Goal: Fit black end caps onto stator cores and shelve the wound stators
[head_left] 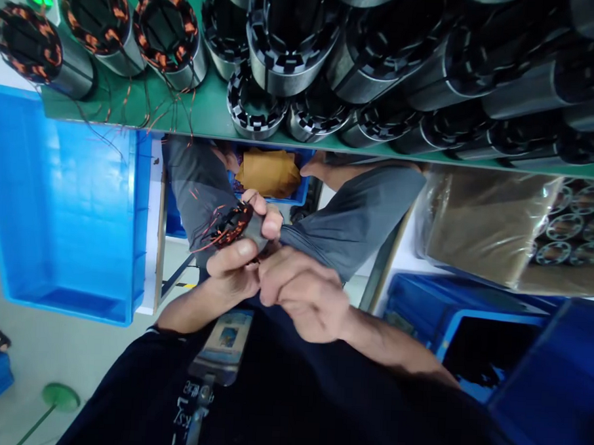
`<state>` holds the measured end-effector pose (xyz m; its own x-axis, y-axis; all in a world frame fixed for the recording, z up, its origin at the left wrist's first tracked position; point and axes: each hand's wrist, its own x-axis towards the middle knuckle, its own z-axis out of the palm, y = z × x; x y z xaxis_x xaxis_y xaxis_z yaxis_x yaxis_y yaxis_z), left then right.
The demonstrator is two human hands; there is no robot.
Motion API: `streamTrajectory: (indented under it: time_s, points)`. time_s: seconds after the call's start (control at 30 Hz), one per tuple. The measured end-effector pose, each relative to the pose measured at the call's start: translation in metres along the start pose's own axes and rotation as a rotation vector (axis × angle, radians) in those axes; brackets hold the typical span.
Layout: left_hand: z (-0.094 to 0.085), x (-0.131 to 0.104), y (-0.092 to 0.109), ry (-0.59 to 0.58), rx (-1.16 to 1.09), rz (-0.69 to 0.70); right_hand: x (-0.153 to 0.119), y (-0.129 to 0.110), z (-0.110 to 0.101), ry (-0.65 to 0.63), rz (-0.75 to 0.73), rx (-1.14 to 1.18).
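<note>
My left hand [234,259] is wrapped round a metal stator [254,232] with copper windings, held on its side above my lap. Its wound end faces left, and loose copper wires stick out from it. My right hand [304,288] is closed at the stator's near right end, fingers pressed together; what they pinch is hidden and the hand is slightly blurred. Wound stators [170,33] stand at the upper left of the green bench [208,113], with wire ends hanging over its edge. Many stators without copper [289,45] fill the bench further right.
A large blue bin [66,212] is at the left. At the right lie a plastic-wrapped carton [488,224] with metal rings and blue crates [494,316] below it. A blue box [301,193] with a yellow-brown packet sits between my feet. A badge [225,344] hangs on my chest.
</note>
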<state>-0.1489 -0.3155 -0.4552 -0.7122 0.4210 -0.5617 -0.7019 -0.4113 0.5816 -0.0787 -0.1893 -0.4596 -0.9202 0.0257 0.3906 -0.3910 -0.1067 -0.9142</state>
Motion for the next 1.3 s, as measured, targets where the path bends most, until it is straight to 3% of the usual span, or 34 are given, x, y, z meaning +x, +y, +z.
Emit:
streamTrajectory:
  time_s: [0.07,0.13,0.17,0.23,0.3,0.33,0.43,0.5,0.57,0.6,0.73,0.83,0.97,1.07,1.2,1.3]
  points:
    - [0.005,0.003,-0.003,0.061,-0.074,-0.031,-0.005,0.008,0.005,0.070,-0.055,-0.045]
    - [-0.003,0.013,-0.001,0.003,-0.008,0.003,-0.008,0.008,-0.005,0.063,-0.044,-0.093]
    - [-0.010,0.019,0.002,-0.061,0.102,0.100,-0.010,0.006,-0.014,0.084,-0.030,-0.102]
    - [-0.025,0.030,0.013,-0.206,0.468,0.446,-0.010,-0.001,-0.031,0.179,0.037,-0.092]
    - [-0.035,0.038,0.025,-0.320,0.847,0.802,-0.008,-0.009,-0.043,0.272,0.233,-0.026]
    - [-0.037,0.040,0.030,-0.354,0.983,0.899,-0.006,-0.012,-0.045,0.282,0.366,0.035]
    - [-0.039,0.042,0.037,-0.444,1.067,0.936,0.002,-0.014,-0.044,0.222,0.713,0.278]
    - [-0.040,0.040,0.036,-0.476,0.984,0.941,0.002,-0.013,-0.042,0.216,0.773,0.436]
    - [-0.042,0.036,0.034,-0.503,0.920,0.871,-0.003,-0.011,-0.040,0.239,0.768,0.549]
    - [-0.043,0.032,0.033,-0.498,0.878,0.752,-0.007,-0.009,-0.039,0.246,0.771,0.587]
    - [-0.034,0.017,0.024,-0.310,0.436,-0.024,-0.027,-0.004,-0.032,0.251,0.822,0.570]
    - [-0.024,0.012,0.010,-0.189,0.169,-0.332,-0.033,-0.003,-0.030,0.201,0.799,0.405]
    - [-0.026,0.015,-0.006,-0.165,0.087,-0.318,-0.024,-0.011,-0.035,0.060,0.681,0.223]
    - [-0.036,0.019,-0.004,-0.072,0.183,-0.204,-0.013,-0.016,-0.043,0.071,0.626,0.168]
    - [-0.045,0.022,0.010,-0.081,0.324,-0.165,-0.009,-0.013,-0.041,0.108,0.682,0.137]
    - [-0.045,0.017,0.010,-0.055,0.296,-0.195,-0.022,0.000,-0.025,0.013,0.731,0.019]
